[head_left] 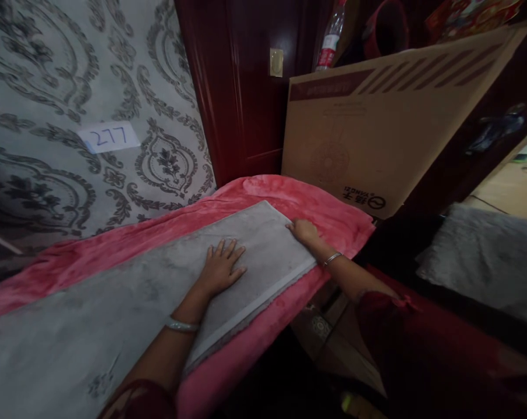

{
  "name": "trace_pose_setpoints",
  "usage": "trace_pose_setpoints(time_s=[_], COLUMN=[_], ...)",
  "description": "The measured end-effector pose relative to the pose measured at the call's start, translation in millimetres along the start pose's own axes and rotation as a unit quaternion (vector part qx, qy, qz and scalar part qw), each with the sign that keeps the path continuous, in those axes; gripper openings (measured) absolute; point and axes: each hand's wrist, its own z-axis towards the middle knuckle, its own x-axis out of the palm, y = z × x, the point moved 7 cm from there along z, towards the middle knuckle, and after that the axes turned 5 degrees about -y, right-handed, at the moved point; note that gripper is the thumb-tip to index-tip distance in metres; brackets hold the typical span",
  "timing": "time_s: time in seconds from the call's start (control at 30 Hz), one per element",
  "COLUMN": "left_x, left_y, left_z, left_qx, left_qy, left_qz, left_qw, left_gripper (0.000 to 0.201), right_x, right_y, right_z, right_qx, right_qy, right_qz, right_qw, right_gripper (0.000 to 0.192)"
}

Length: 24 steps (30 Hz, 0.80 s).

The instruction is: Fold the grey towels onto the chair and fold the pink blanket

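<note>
A long grey plush cloth with a pale bound edge lies lengthwise over a pink plush cover. My left hand rests flat on the grey cloth with its fingers spread, a bangle around the wrist. At the cloth's far right end, my right hand has its fingers closed on the edge. The fingertips there are partly hidden. Along the near side, the bound edge lies over another grey layer, and the pink cover shows around it.
A big cardboard box stands behind the covered surface, with a plastic bottle above it. On the left is a patterned wall bearing a paper marked 277. Another grey plush cloth lies at the right.
</note>
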Motion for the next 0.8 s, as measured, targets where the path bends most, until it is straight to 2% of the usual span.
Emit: trace_pose_setpoints(time_s=[0.23, 0.33, 0.43, 0.5, 0.57, 0.67, 0.73, 0.8], left_x=[-6.0, -6.8, -12.4, -22.3, -35.9, -54.6, -60.3, -59.3], left_y=[-5, -12, -17, -12, 6, 45, 67, 79], left_z=[4, 4, -13, -40, -79, -153, -202, -242], left_qx=[0.002, -0.008, 0.003, 0.008, -0.022, -0.13, -0.22, -0.294], left_qy=[0.019, 0.055, 0.113, 0.134, 0.126, 0.087, 0.07, 0.066], left_qz=[0.021, 0.02, -0.019, -0.044, -0.036, 0.024, 0.065, 0.092], left_qw=[1.0, 0.998, 0.993, 0.99, 0.991, 0.987, 0.971, 0.949], left_gripper=[0.062, 0.063, 0.065, 0.063, 0.062, 0.062, 0.064, 0.066], right_x=[-10, -10, -10, -11, -12, -9, -6, -3], right_y=[-29, -36, -39, -40, -41, -39, -37, -38], right_z=[-29, -42, -49, -49, -49, -46, -45, -45], right_qx=[0.017, 0.017, 0.018, 0.018, 0.019, 0.015, 0.006, -0.008], right_qy=[0.006, -0.004, -0.008, -0.003, 0.005, 0.019, 0.013, -0.003], right_qz=[-0.023, -0.028, -0.028, -0.027, -0.029, -0.036, -0.044, -0.052], right_qw=[1.0, 0.999, 0.999, 0.999, 0.999, 0.999, 0.999, 0.999], right_gripper=[0.052, 0.052, 0.053, 0.053, 0.054, 0.057, 0.056, 0.053])
